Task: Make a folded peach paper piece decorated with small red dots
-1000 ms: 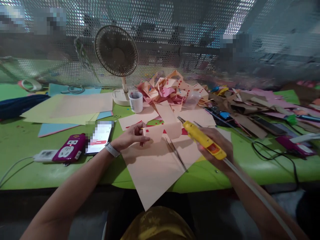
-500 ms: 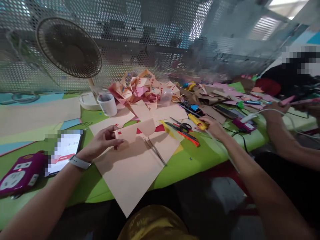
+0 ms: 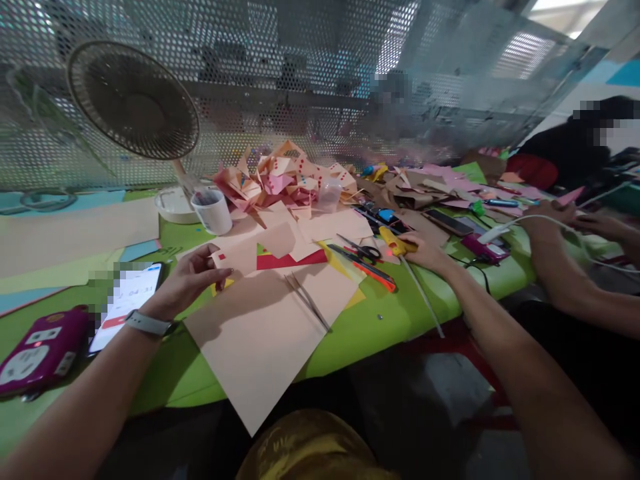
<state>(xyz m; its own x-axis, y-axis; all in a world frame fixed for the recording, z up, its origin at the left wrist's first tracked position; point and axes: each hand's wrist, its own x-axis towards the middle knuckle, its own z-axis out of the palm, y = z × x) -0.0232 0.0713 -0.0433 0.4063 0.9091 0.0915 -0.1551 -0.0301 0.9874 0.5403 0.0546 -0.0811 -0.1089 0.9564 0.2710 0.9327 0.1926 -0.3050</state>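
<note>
My left hand pinches a peach paper piece with a small red square near its held end. Below that lies a larger peach sheet, its corner hanging over the table edge, with metal tweezers on it. A red paper strip shows behind the tweezers. My right hand is closed round a yellow hot glue gun, low over the table; a long glue stick trails from it towards me. Black scissors and an orange-and-black cutter knife lie just left of that hand.
A fan and a white cup stand at the back left, beside heaped folded paper. A phone and a purple device lie left. Another person's arm reaches in at right, near a white cable.
My left hand has shifted slightly left with the paper piece, uncovering more of the red strip. The glue gun has turned in my right hand, and its glue stick now points more steeply down.
</note>
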